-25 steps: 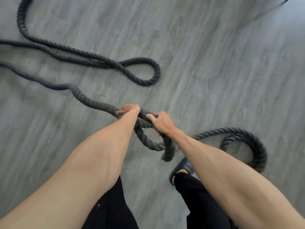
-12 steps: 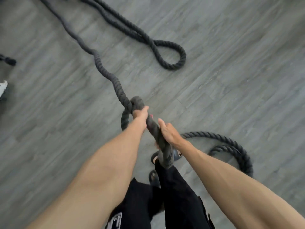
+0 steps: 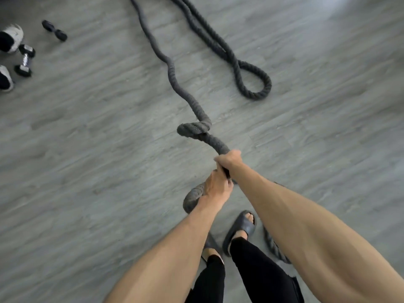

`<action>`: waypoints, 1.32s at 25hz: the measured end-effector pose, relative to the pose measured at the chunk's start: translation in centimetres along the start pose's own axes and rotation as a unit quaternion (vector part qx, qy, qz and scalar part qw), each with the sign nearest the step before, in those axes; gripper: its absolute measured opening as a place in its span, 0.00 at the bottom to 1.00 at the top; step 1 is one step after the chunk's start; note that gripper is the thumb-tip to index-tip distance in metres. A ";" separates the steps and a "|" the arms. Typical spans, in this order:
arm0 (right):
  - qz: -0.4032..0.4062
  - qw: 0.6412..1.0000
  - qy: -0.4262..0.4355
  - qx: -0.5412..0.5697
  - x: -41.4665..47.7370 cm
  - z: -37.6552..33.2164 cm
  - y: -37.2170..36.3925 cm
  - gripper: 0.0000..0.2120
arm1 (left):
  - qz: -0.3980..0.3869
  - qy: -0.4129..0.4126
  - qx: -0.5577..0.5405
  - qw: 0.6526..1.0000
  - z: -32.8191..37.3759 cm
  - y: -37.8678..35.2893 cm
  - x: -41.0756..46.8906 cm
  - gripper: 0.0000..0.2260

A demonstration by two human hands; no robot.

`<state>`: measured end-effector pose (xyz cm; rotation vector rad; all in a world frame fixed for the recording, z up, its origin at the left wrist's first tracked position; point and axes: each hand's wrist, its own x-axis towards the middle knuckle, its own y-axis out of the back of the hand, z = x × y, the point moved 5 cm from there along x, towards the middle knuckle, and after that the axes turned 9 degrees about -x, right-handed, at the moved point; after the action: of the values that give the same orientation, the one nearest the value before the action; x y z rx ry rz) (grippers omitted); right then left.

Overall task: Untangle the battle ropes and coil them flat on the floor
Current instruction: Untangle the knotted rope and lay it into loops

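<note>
where the two hands meet, the dark battle rope [image 3: 171,71] lifts off the grey plank floor [image 3: 87,149]. its long axis runs away from the person, up and slightly left, wavering until the top edge cuts it off. just beyond the hands it is twisted into a tight knot [image 3: 194,127]. the right hand [image 3: 229,159] is the farther one, fingers wrapped round the rope. the left hand [image 3: 216,189] grips it just behind, touching the right.

below the left hand the rope bends in a short curl [image 3: 191,199]. another stretch [image 3: 273,246] shows beside the right foot, mostly hidden behind the right forearm, so i can't tell how the two parts join.

to the right, apart from the held line, a doubled strand lies flat and ends in a closed loop [image 3: 255,86] pointing toward the person. its far end leaves the top edge, and i can't say whether it's a second rope.

dark slide sandals [image 3: 240,228] are on both feet. far off at the left edge sit a hex dumbbell [image 3: 24,62], a smaller black dumbbell [image 3: 54,30] and two white shoes [image 3: 13,37], partly cut off. it's all a little blurred.
</note>
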<state>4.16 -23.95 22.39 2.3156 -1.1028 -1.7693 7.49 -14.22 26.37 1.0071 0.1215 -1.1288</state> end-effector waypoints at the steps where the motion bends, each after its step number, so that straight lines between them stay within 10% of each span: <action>1: 0.013 1.000 -0.008 -0.008 0.3 0.6 -0.6 0.28 | -0.010 -0.022 -0.024 0.999 -0.6 -0.2 -0.6 0.21; 9: -0.093 0.964 -0.043 0.245 -0.5 3.9 -3.3 0.10 | 0.106 0.220 -0.401 0.883 -8.6 1.8 3.6 0.10; 11: -0.230 0.908 -0.074 0.343 -1.1 4.8 -4.4 0.09 | 0.043 0.262 -0.448 0.854 -8.6 1.0 5.6 0.13; 15: -0.511 0.715 -0.153 0.452 -2.6 5.3 -6.3 0.13 | -0.052 0.278 -0.675 0.682 -7.1 0.9 7.1 0.15; 17: -0.556 0.680 -0.156 0.452 -3.1 5.2 -6.6 0.17 | -0.050 0.253 -0.717 0.648 -6.3 1.1 7.4 0.12; 23: -0.375 0.927 -0.015 0.004 -1.9 6.7 -6.8 0.20 | 0.186 0.216 -0.410 0.867 -8.2 4.5 7.2 0.18; 27: -0.166 0.929 0.075 -0.321 -2.2 5.3 -9.8 0.31 | 0.245 0.168 -0.246 0.922 -7.5 4.8 5.4 0.23; 33: -0.020 0.958 0.158 -0.238 -4.5 4.7 -11.6 0.22 | 0.231 0.169 -0.137 0.948 -3.9 4.8 5.1 0.19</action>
<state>5.60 -11.03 19.56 2.2122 -0.5147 -1.4044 15.22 -14.64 24.22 0.9085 0.2933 -0.4884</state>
